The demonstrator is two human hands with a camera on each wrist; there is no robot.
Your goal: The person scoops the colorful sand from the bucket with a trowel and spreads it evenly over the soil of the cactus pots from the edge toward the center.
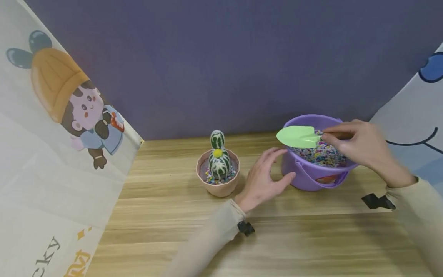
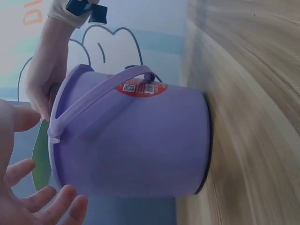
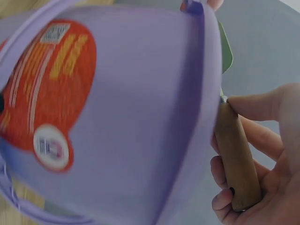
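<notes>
In the head view my right hand [image 1: 368, 148] grips the wooden handle [image 3: 238, 161] of a small hand trowel. Its light green blade [image 1: 297, 137] lies level over the left rim of a purple bucket [image 1: 306, 177]; the blade looks bare. Small multicoloured pebbles [image 1: 322, 154] lie inside the bucket. My left hand [image 1: 263, 181] is beside the bucket's left side, thumb and fingers spread apart; whether a fingertip touches the rim I cannot tell. Left of that hand stands a potted cactus [image 1: 219, 167] with a yellow flower, in a pinkish pot [image 1: 221, 190] with some coloured pebbles around its base.
The wood-grain table [image 1: 166, 231] meets a dark blue-grey wall [image 1: 221, 69] behind the pot and bucket. Printed panels stand at left [image 1: 31, 161] and right [image 1: 415, 127]. The bucket's purple handle [image 2: 101, 93] hangs down on its near side.
</notes>
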